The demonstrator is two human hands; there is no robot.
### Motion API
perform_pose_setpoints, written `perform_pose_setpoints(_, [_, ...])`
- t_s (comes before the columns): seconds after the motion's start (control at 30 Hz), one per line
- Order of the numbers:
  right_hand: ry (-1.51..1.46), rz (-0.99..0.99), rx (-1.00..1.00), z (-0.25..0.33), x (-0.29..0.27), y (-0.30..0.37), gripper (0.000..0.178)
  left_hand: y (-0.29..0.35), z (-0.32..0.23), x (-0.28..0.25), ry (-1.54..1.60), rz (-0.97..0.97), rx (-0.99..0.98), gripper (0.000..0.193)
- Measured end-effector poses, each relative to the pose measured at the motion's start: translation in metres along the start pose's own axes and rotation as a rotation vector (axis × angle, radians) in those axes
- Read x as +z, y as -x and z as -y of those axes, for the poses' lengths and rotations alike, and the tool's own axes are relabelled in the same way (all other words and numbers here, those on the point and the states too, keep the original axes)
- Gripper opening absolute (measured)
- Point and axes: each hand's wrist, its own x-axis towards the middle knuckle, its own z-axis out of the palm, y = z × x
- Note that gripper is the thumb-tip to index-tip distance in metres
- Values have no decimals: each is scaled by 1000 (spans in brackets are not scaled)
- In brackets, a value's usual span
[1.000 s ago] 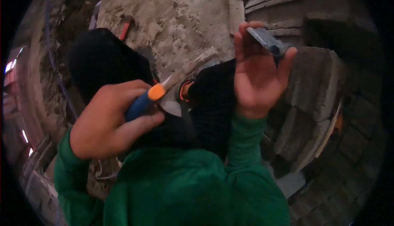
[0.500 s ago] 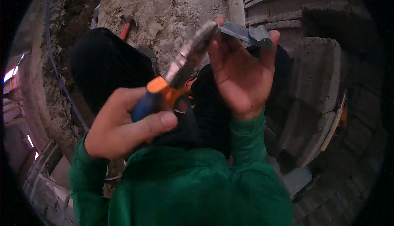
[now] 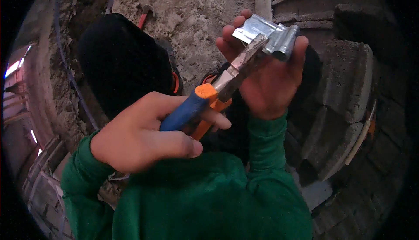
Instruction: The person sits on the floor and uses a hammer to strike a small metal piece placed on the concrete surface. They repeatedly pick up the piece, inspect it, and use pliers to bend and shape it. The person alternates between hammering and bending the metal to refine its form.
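The left hand point(image 3: 139, 131), left of centre in the frame, has its fingers and thumb wrapped about a snips-like tool point(image 3: 224, 80) with blue and orange handles; one fingertip shows against the orange handle; the right hand point(image 3: 268, 89), right of centre and palm up, clasps a folded metal piece point(image 3: 266, 28) between the thumb at its right and the fingers at its left; the piece lies in the upper right of centre, up and to the right of the left fingers, its long axis running roughly left to right, from a flat, bright flange to a rolled, tube-like edge; the tool points from lower left to upper right, across that axis, its tip overlapping the lower edge of the piece.

Whether the tip touches the metal or has it between the blades cannot be told, nor whether the blades are apart; the left palm hides the handle ends; the piece covers part of the right fingers; its underside is unseen; the rim of the frame is dark.
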Motion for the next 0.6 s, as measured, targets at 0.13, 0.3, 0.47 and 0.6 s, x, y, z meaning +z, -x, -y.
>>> perform_pose_setpoints(0.13, [100, -27, -31, -1, -5, 1, 78, -1, -4, 4, 11, -6, -23, 60])
perform_pose_setpoints(0.3, [176, -72, 5, 6, -6, 4, 89, 0, -10, 11, 60, -15, -77, 44])
perform_pose_setpoints(0.47, [74, -29, 46, 8, -17, 3, 96, -1, -7, 11, 133, 27, -108, 33])
perform_pose_setpoints(0.6, [26, -42, 58, 9, -14, 3, 98, -4, 0, 11, 112, 1, -73, 30])
